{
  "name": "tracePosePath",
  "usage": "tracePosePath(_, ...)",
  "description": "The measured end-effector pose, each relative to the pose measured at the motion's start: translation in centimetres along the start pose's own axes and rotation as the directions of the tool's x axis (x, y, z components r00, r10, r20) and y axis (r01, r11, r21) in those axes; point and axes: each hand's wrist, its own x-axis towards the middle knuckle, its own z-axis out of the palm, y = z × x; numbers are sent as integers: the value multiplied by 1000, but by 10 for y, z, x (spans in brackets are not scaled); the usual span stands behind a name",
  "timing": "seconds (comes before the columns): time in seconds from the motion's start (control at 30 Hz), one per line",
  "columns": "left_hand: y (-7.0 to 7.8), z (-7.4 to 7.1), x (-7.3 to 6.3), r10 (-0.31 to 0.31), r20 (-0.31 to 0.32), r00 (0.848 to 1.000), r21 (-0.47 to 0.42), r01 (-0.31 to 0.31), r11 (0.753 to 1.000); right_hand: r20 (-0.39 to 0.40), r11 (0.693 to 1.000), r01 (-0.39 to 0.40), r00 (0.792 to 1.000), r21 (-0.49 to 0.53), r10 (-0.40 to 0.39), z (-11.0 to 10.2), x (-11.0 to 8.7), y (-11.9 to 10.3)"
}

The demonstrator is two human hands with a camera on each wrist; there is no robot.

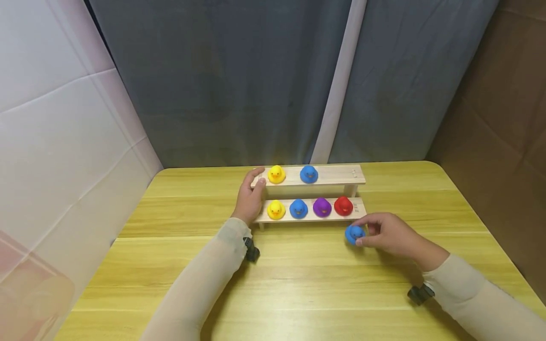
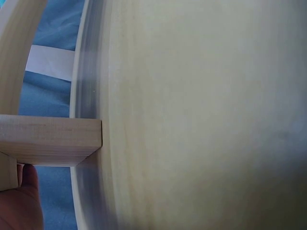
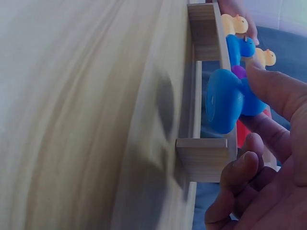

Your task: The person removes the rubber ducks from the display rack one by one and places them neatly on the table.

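Observation:
In the head view, my right hand pinches a blue rubber duck between thumb and fingers, just in front of the right end of a two-tier wooden stand. From the right wrist, this duck hangs above the tabletop, its flat base facing the camera. My left hand grips the left end of the upper shelf, thumb in front. The upper shelf bears a yellow duck and a blue duck. Along the lower shelf sit yellow, blue, purple and red ducks.
The stand is near the back of a yellow wood-grain table. A grey-blue curtain hangs behind it, a white sheet on the left, and a brown panel on the right. Each wrist carries a small black camera.

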Motion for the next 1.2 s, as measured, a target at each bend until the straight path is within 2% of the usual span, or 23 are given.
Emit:
tracePosePath(0.33, 1, 0, 1, 3, 4, 1000, 1, -3, 1000, 11, 999, 51, 999, -15, -50, 6, 2, 8)
tracePosePath(0.7, 0, 0, 1, -2, -1, 1000, 7, 2, 1000, 44, 1000, 22, 999, -21, -21, 10, 5, 12)
tracePosePath(0.93, 0, 0, 1, -9, -3, 1000, 0, 9, 1000, 55, 999, 33, 998, -28, -32, 9, 4, 10)
tracePosePath(1.2, 1, 1, 0, 5, -4, 1000, -3, -5, 1000, 71, 998, 24, 997, -57, -20, 9, 5, 12)
